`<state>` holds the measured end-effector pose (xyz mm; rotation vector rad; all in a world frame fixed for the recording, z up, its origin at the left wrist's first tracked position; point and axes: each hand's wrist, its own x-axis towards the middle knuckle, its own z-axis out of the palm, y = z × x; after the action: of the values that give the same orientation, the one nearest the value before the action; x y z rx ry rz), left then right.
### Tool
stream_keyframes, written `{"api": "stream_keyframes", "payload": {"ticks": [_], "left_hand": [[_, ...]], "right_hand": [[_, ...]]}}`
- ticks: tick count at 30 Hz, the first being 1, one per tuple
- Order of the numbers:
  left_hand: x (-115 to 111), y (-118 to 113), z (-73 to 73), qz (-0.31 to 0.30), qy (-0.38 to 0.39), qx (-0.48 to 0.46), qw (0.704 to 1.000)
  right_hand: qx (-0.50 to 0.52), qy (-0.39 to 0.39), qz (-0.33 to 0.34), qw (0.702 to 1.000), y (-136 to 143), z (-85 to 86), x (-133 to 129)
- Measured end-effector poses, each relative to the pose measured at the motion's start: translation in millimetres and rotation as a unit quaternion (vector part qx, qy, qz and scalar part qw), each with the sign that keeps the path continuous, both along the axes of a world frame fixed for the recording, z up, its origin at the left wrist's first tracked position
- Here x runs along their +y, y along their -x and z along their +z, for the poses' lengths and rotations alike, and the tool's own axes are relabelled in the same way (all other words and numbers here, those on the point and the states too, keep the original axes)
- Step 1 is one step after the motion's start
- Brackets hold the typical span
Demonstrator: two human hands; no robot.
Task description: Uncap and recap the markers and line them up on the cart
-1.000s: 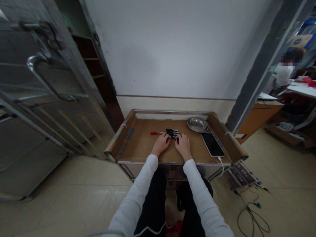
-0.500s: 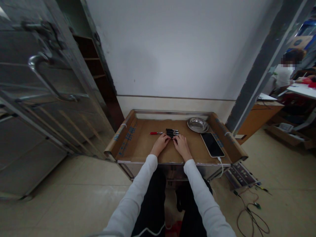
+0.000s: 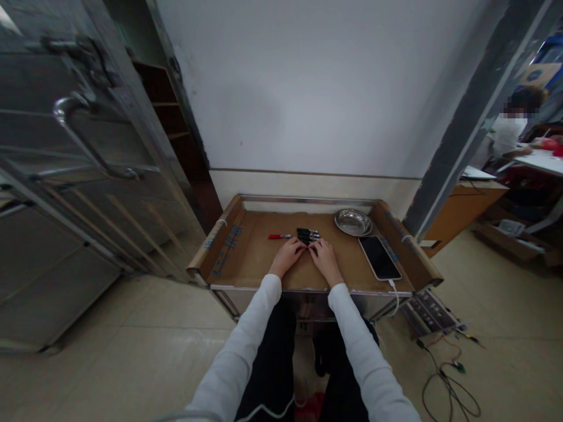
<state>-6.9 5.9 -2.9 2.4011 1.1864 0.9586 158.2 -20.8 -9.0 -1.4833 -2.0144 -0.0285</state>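
Several black marker pens (image 3: 304, 232) lie side by side in a compact row on the cardboard-lined tray top (image 3: 250, 258). At the near side of this row, my left hand (image 3: 287, 256) and my right hand (image 3: 324, 258) come together, fingertips almost meeting. Both have curled, closed fingers on the nearest black marker, which they largely cover. A red marker (image 3: 279, 237) lies apart, just left of the row and beyond my left hand.
A shallow metal bowl (image 3: 353, 222) sits at the back right. In front of it lies a phone (image 3: 379, 258) with a white cable (image 3: 396, 299). Raised cardboard sides edge the cart. A metal door (image 3: 88, 140) stands left; a seated person (image 3: 508, 132) is far right.
Both hands stay at the near side of the black markers, with barely any shift in the fingers. The whole view has moved slightly; the markers, bowl and phone keep their places.
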Motion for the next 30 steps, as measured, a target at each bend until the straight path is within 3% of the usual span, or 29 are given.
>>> {"api": "stream_keyframes", "payload": {"ticks": [7, 13, 19, 25, 30], "left_hand": [[-4, -1, 5.4, -0.003, 0.017, -0.023, 1.0], [-7, -3, 7.8, -0.018, 0.032, -0.041, 0.998], [-5, -3, 7.6, 0.008, -0.055, 0.018, 0.998], [-6, -2, 9.7, 0.015, -0.054, 0.088, 0.995], [-7, -2, 12.5, 0.016, -0.062, 0.082, 0.995]], "right_hand": [[0.051, 0.005, 0.058, 0.997, -1, -4.5, 5], [0.074, 0.012, 0.065, 0.995, -2, -11.9, 10], [0.124, -0.008, 0.023, 0.992, -3, -4.9, 5], [0.218, -0.025, -0.008, 0.976, -6, -2.2, 3], [0.253, -0.039, -0.008, 0.967, -5, -3.4, 5]]}}
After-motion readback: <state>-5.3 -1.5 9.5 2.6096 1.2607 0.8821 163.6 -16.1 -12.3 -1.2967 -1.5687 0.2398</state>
